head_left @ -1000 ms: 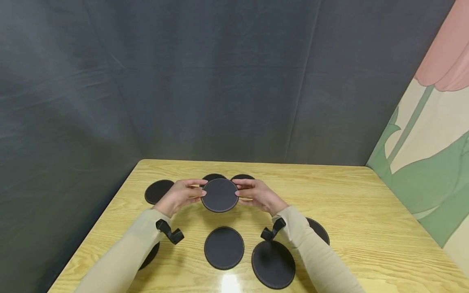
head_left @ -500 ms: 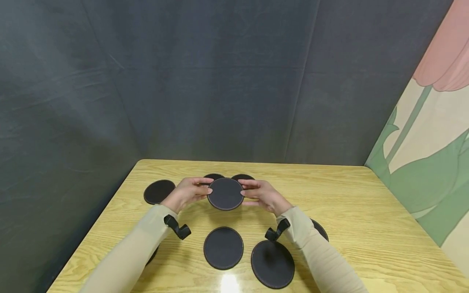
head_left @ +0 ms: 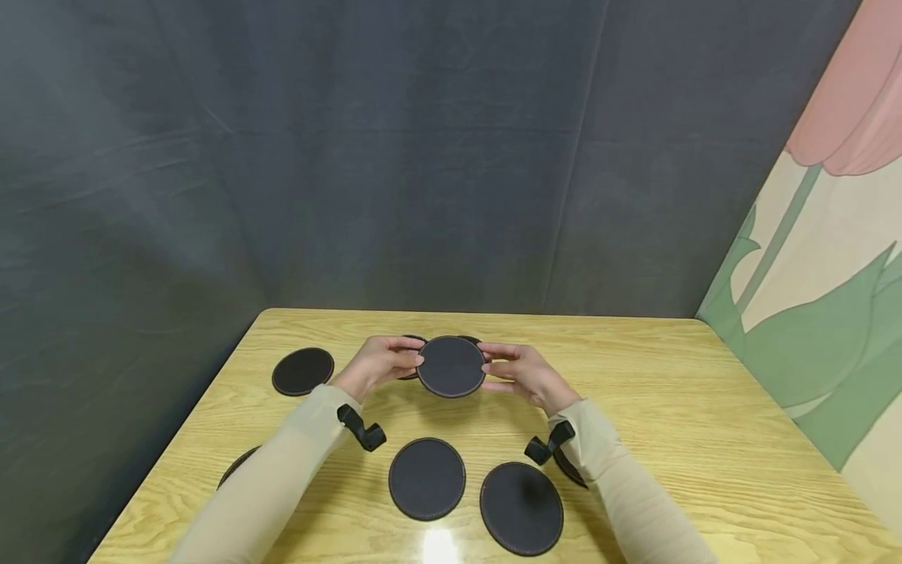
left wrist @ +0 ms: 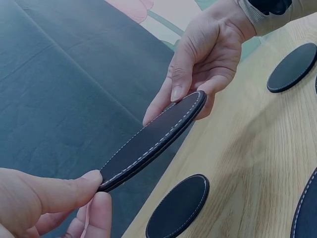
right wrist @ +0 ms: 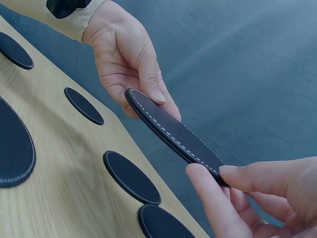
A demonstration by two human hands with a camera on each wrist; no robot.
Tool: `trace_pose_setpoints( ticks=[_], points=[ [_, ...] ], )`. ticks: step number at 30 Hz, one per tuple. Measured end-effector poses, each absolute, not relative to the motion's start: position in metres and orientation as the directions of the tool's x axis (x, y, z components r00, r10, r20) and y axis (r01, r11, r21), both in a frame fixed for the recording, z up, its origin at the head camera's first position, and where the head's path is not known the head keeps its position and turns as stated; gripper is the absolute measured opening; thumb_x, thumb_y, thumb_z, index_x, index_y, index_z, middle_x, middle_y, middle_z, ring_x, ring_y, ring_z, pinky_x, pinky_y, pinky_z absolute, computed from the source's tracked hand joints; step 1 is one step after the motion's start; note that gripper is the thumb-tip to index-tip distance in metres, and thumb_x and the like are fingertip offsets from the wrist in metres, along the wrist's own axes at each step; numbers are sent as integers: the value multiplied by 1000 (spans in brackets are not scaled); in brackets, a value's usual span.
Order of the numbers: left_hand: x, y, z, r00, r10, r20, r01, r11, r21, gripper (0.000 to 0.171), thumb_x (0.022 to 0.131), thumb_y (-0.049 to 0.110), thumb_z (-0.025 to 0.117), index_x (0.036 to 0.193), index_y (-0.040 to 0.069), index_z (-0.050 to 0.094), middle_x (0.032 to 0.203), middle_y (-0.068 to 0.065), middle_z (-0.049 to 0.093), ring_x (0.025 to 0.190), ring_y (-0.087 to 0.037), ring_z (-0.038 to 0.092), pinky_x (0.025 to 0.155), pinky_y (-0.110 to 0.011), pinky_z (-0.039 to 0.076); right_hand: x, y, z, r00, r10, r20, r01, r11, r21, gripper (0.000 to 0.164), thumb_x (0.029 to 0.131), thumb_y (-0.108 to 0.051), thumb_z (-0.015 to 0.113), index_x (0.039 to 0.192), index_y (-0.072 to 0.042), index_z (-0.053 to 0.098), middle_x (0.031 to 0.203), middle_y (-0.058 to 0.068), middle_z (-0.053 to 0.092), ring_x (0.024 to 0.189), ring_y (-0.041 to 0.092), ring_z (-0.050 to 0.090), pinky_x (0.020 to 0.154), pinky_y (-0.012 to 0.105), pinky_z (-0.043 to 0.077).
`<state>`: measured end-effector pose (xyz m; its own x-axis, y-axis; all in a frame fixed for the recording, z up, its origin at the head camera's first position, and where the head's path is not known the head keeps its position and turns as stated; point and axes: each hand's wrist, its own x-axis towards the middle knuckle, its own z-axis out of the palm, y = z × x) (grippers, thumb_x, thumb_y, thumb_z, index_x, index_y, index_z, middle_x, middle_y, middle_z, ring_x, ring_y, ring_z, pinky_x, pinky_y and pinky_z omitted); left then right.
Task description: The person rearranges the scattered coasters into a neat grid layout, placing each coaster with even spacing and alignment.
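Note:
A round black coaster with pale edge stitching is held raised over the far part of the table, its face tilted toward me. My left hand pinches its left edge between thumb and fingers. At the opposite edge, my right hand pinches it the same way. In the left wrist view the coaster is seen nearly edge-on, and its rim looks layered. Behind it lie two more coasters, partly hidden; in the right wrist view, one back coaster sits right against another.
Similar coasters lie spread over the wooden table: a left-hand coaster, a front-middle coaster and a front-right coaster. Others show partly under the sleeves. A dark curtain hangs behind the table; a flower-patterned surface stands right.
Both hands have carried the coaster to the right and slightly farther back, so it now covers more of the back-right coaster. The other coasters stay in place.

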<state>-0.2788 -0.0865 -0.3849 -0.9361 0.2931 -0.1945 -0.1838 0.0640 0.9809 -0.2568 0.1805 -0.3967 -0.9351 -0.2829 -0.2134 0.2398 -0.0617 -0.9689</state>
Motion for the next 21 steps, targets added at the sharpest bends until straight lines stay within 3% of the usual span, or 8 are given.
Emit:
trace_pose_setpoints(
  ticks=[4, 9, 14, 21],
  points=[
    [-282, -76, -385, -941, 276, -193, -185, 56, 981, 38, 90, -4, 63, 127, -5, 59, 117, -17, 64, 84, -9, 67, 82, -27, 57, -257, 191, -397, -942, -273, -195, 219, -59, -974, 53, 93, 7, 55, 144, 4, 41, 131, 15, 52, 94, 12, 67, 86, 33, 56],
    [-286, -59, -385, -949, 248, -195, -187, 57, 981, 35, 88, -4, 65, 123, -4, 63, 120, -20, 64, 85, -10, 67, 89, -34, 55, -257, 206, -397, -950, -257, -175, 193, -49, -980, 53, 93, 7, 55, 144, 6, 39, 125, 11, 55, 92, 11, 68, 86, 32, 56],
    [-288, -41, -387, -957, 214, -198, -195, 35, 980, 32, 87, -5, 66, 119, -5, 66, 113, -19, 67, 82, -11, 67, 83, -30, 57, -258, 220, -397, -956, -251, -153, 170, -50, -984, 53, 94, 5, 55, 143, 9, 37, 120, 8, 59, 93, 10, 68, 91, 35, 53],
    [-292, -19, -388, -961, 201, -190, -190, 21, 982, 31, 86, -7, 66, 117, -5, 67, 115, -22, 66, 84, -14, 68, 79, -26, 58, -262, 237, -396, -966, -196, -167, 179, -48, -983, 52, 94, 6, 55, 142, 12, 37, 109, 2, 61, 90, 8, 67, 87, 31, 55]
  ],
)
